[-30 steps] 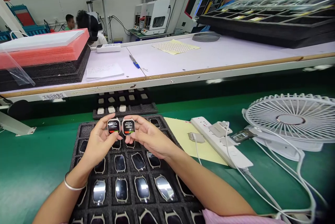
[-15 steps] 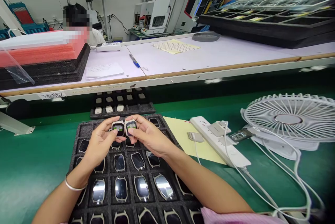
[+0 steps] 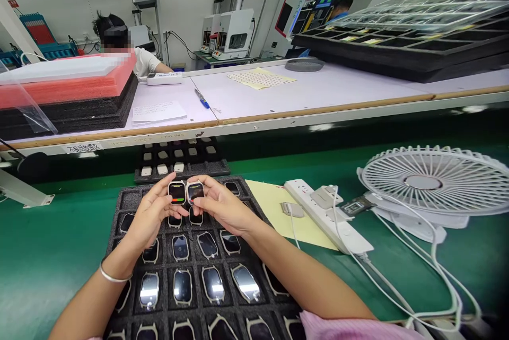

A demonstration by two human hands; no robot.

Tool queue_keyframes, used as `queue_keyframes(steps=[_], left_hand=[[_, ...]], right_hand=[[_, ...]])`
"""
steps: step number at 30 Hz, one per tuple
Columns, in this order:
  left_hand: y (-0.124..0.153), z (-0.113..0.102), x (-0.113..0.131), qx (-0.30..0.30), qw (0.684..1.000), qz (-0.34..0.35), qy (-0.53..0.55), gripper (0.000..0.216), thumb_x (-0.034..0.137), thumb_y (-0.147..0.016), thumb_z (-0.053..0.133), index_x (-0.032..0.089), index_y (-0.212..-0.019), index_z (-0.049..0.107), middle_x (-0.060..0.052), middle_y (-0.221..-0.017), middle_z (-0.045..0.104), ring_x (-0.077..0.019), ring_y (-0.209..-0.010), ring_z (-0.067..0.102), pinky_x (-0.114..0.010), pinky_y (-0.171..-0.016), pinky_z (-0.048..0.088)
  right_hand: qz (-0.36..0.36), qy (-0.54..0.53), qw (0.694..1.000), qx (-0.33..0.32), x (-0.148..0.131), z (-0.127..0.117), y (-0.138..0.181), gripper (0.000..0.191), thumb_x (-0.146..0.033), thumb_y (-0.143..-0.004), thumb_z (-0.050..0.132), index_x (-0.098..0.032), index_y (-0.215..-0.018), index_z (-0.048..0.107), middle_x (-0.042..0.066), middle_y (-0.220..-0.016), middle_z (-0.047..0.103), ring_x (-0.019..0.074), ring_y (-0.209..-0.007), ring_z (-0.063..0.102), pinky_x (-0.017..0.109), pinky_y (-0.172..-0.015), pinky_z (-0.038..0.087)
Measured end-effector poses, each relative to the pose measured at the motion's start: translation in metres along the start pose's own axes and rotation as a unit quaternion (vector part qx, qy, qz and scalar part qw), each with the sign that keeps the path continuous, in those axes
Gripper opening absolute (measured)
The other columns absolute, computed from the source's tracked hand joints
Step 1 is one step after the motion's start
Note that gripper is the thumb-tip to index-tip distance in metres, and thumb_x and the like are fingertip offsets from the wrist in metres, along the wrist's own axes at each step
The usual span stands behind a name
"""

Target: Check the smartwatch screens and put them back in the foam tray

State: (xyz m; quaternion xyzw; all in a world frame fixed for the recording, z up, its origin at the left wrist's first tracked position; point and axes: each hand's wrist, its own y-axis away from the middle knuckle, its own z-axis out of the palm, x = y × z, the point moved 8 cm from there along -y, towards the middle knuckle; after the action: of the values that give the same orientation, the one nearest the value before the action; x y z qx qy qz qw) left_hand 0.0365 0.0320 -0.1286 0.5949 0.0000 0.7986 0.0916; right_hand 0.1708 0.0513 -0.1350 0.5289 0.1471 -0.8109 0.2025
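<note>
My left hand (image 3: 153, 210) grips a smartwatch body (image 3: 177, 192) without a strap; its lit screen has a red and green bar along the bottom. In my right hand (image 3: 222, 205) is a second watch body (image 3: 195, 191), also lit, with the thumb over its lower screen edge. The two watches are side by side, very close together, and both face me. Beneath my hands lies a black foam tray (image 3: 167, 271) with several dark-screened watch bodies in its compartments, such as this one (image 3: 183, 286). My forearms hide parts of the tray.
Right of the tray are a yellow sheet (image 3: 262, 199), a white power strip (image 3: 330, 215) with cables, and a white fan (image 3: 425, 183). Behind stands another tray (image 3: 183, 170) of small white pieces under a raised shelf (image 3: 254, 101). Two people are in the background.
Both watch screens have changed: green-and-white rows gave way to a red and green bar on the left one. My hands keep their hold. The whole view has shifted slightly.
</note>
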Motion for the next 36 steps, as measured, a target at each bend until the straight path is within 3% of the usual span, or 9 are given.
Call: queue_keyframes(steps=[4, 7, 16, 20, 25, 31, 36], left_hand=[[-0.001, 0.001, 0.006, -0.013, 1.000, 0.011, 0.014, 0.060, 0.030, -0.079, 0.070, 0.022, -0.136, 0.054, -0.006, -0.097, 0.071, -0.0180, -0.069, 0.072, -0.027, -0.064, 0.054], [-0.007, 0.003, 0.025, -0.015, 0.999, 0.048, 0.013, 0.054, 0.029, -0.077, 0.072, 0.022, -0.130, 0.060, -0.005, -0.099, 0.070, -0.0175, -0.069, 0.072, -0.028, -0.065, 0.056], [-0.036, 0.022, 0.145, -0.015, 0.962, 0.262, -0.079, 0.064, 0.017, -0.071, 0.070, 0.022, -0.133, 0.056, -0.005, -0.106, 0.068, -0.0134, -0.072, 0.071, -0.025, -0.072, 0.058], [-0.038, 0.028, 0.182, -0.015, 0.941, 0.325, -0.091, 0.065, 0.016, -0.070, 0.071, 0.020, -0.133, 0.056, -0.006, -0.106, 0.069, -0.0130, -0.070, 0.070, -0.026, -0.070, 0.059], [-0.033, 0.037, 0.209, -0.037, 0.921, 0.372, -0.110, 0.062, 0.016, -0.071, 0.072, 0.020, -0.131, 0.058, -0.005, -0.102, 0.070, -0.0131, -0.070, 0.069, -0.027, -0.070, 0.058], [-0.025, 0.045, 0.224, -0.040, 0.900, 0.417, -0.120, 0.067, 0.016, -0.068, 0.076, 0.021, -0.133, 0.057, -0.008, -0.105, 0.069, -0.0149, -0.075, 0.069, -0.029, -0.071, 0.057], [-0.024, 0.047, 0.230, -0.026, 0.901, 0.419, -0.111, 0.071, 0.015, -0.064, 0.079, 0.022, -0.131, 0.057, -0.006, -0.105, 0.069, -0.0140, -0.072, 0.067, -0.029, -0.071, 0.056]], right_hand=[[0.008, -0.024, 1.000, -0.012, -0.001, 0.000, -0.002, 0.039, -0.031, -0.080, 0.077, -0.021, -0.112, 0.059, 0.000, -0.083, 0.065, 0.0120, -0.065, 0.063, 0.026, -0.065, 0.048], [0.005, -0.055, 0.998, -0.028, -0.015, 0.002, -0.014, 0.039, -0.043, -0.086, 0.070, -0.020, -0.116, 0.059, 0.003, -0.080, 0.068, 0.0142, -0.065, 0.066, 0.027, -0.064, 0.050], [-0.158, 0.033, 0.986, -0.049, -0.133, 0.029, -0.072, 0.023, -0.027, -0.093, 0.056, -0.020, -0.115, 0.057, 0.002, -0.076, 0.066, 0.0141, -0.060, 0.066, 0.023, -0.054, 0.049], [-0.200, 0.047, 0.977, -0.058, -0.171, 0.046, -0.080, 0.015, -0.025, -0.093, 0.053, -0.021, -0.107, 0.057, 0.001, -0.079, 0.066, 0.0135, -0.057, 0.065, 0.024, -0.054, 0.050], [-0.237, 0.056, 0.965, -0.096, -0.198, 0.062, -0.077, 0.017, -0.027, -0.091, 0.053, -0.020, -0.106, 0.055, 0.001, -0.080, 0.066, 0.0138, -0.060, 0.065, 0.025, -0.057, 0.051], [-0.285, 0.106, 0.945, -0.122, -0.215, 0.070, -0.067, 0.049, -0.016, -0.070, 0.070, -0.023, -0.115, 0.054, -0.002, -0.086, 0.066, 0.0145, -0.071, 0.066, 0.028, -0.068, 0.055], [-0.308, 0.130, 0.934, -0.125, -0.224, 0.075, -0.061, 0.053, -0.015, -0.067, 0.071, -0.022, -0.117, 0.054, -0.002, -0.089, 0.067, 0.0146, -0.072, 0.067, 0.028, -0.070, 0.054]])
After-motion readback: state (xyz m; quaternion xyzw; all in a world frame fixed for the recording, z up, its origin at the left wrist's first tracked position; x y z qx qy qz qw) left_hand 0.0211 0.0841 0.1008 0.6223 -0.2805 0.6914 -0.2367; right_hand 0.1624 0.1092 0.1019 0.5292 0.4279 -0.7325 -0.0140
